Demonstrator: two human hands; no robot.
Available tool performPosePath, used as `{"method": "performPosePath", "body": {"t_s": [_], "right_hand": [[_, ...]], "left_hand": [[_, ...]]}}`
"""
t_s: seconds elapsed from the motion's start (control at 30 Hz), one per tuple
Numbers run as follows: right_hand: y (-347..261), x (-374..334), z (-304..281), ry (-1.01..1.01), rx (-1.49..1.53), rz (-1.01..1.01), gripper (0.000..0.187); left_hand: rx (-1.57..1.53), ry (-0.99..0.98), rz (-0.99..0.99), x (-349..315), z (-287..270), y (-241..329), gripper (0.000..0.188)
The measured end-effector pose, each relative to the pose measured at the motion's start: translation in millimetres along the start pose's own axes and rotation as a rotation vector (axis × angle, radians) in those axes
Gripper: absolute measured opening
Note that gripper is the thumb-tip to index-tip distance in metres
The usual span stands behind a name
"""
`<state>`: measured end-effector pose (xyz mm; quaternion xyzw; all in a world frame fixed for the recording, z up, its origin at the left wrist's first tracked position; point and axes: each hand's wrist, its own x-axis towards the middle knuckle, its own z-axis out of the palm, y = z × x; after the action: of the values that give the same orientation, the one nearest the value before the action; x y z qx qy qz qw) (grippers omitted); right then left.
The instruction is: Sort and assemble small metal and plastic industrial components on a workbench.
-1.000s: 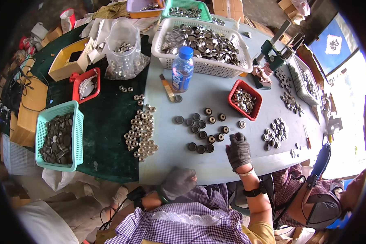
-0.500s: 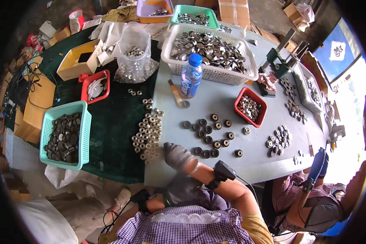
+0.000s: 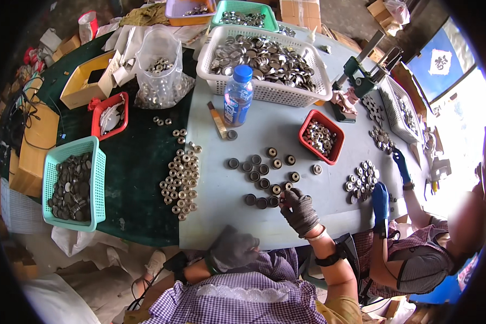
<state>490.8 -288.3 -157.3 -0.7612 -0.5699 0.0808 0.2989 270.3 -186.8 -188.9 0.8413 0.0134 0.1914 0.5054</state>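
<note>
My right hand (image 3: pixel 299 211), in a grey glove, reaches over the grey tabletop with its fingers drawn together at the near edge of a group of dark round metal caps (image 3: pixel 264 183). Whatever lies between the fingertips is hidden. My left hand (image 3: pixel 233 250), also gloved, hovers over my lap at the table's near edge; it is smeared by motion, so its fingers cannot be read. To the left lies a cluster of small silver rings (image 3: pixel 181 175). Beyond the caps sits a red tray (image 3: pixel 337 144) of silver rings, with one loose silver ring (image 3: pixel 317 169) beside it.
A blue-capped bottle (image 3: pixel 237 105) stands before a white basket (image 3: pixel 264 93) of metal discs. At left is a turquoise basket (image 3: pixel 99 183) of dark discs. A green hand press (image 3: pixel 362 81) stands back right. A co-worker's blue-gloved hand (image 3: pixel 380 201) is near another pile of parts (image 3: pixel 362 181).
My right hand has moved right, from beside the silver rings to the dark caps. My left hand stays near my lap. The co-worker's hands have come further over the table. The view has shifted slightly.
</note>
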Motion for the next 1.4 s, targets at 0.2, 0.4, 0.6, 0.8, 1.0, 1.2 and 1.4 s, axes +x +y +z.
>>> {"method": "performPosePath", "body": {"t_s": [0.2,0.4,0.6,0.8,1.0,1.2,1.4], "right_hand": [[5.6,-0.5,20.6,-0.043,0.004,0.142,0.021],[2.9,5.9,22.9,-0.079,-0.061,0.062,0.019],[2.5,8.0,20.4,-0.154,-0.105,0.035,0.017],[11.2,6.5,30.7,-0.188,-0.145,0.040,0.020],[2.8,10.5,27.2,-0.152,-0.192,-0.055,0.019],[12.6,7.8,39.1,-0.179,-0.149,0.080,0.021],[2.6,22.1,8.2,-0.309,-0.529,0.299,0.031]], "left_hand": [[-0.005,0.018,0.016,0.5,-0.8,0.3,0.015],[0.002,0.006,0.013,2.6,-3.2,2.0,0.014],[-0.019,0.004,0.004,1.8,-4.0,0.9,0.015],[-0.032,-0.017,-0.011,4.1,-5.9,1.6,0.014],[-0.029,-0.013,-0.004,5.5,-7.7,3.2,0.013],[-0.066,0.030,-0.045,7.3,-2.9,4.2,0.010],[0.005,0.038,-0.006,-3.4,-0.8,-0.5,0.021]]}}
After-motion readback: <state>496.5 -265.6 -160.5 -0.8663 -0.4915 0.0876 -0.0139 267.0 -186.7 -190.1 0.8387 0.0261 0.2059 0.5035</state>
